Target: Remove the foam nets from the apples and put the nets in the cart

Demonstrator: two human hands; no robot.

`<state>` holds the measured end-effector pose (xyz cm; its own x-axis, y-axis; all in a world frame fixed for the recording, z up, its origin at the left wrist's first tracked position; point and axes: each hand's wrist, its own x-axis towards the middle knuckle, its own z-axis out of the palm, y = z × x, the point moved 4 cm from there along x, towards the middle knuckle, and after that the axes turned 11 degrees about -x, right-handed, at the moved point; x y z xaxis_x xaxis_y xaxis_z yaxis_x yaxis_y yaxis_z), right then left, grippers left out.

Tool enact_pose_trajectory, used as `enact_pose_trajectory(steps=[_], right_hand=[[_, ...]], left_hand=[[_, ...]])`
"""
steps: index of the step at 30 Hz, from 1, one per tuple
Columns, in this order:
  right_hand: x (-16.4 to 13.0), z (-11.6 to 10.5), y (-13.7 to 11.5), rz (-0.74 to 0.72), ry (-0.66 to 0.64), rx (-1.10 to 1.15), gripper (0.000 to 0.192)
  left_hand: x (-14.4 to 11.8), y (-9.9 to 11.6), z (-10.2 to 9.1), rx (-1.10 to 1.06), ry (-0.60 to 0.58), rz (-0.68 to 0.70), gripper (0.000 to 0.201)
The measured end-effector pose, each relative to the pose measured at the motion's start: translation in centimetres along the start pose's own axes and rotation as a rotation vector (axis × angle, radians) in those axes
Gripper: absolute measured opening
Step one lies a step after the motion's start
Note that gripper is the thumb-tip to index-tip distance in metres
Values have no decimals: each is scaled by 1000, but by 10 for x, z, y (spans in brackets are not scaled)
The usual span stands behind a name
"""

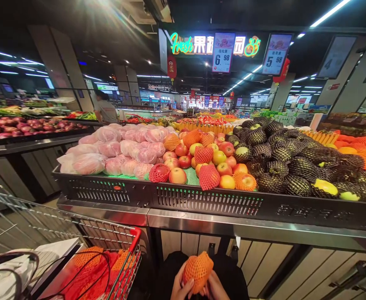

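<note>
A supermarket produce hall with a dark ceiling (76, 25) carrying long white strip lights (329, 12). A green and white neon sign (216, 45) hangs centrally, flanked by two digital price boards (223, 52). Grey square pillars (61, 66) stand left. Black perforated display stands (201, 200) rest on steel-edged bases with pale wood-panelled fronts (264, 262).

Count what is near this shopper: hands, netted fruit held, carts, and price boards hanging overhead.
Hands: 2, left hand and right hand, both around the fruit
Netted fruit held: 1
Cart: 1
Price boards: 3, the third one dim
Total: 7
</note>
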<state>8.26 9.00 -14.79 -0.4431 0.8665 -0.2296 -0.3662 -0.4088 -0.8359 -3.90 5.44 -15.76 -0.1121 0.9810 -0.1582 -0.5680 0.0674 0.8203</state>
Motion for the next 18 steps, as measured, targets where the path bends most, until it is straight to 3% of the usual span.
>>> enact_pose_trajectory(steps=[3,7,14,18], right_hand=[[-5,4,-3,109,-52,50,47],[-15,10,-15,159,-136,134,39],[-13,-6,-12,167,73,262,41],[-11,-9,-12,161,53,349,37]], left_hand=[[0,17,14,-11,105,15,81],[-4,27,30,-63,136,54,70],[-6,33,42,9,234,206,64],[-10,41,37,179,333,426,50]])
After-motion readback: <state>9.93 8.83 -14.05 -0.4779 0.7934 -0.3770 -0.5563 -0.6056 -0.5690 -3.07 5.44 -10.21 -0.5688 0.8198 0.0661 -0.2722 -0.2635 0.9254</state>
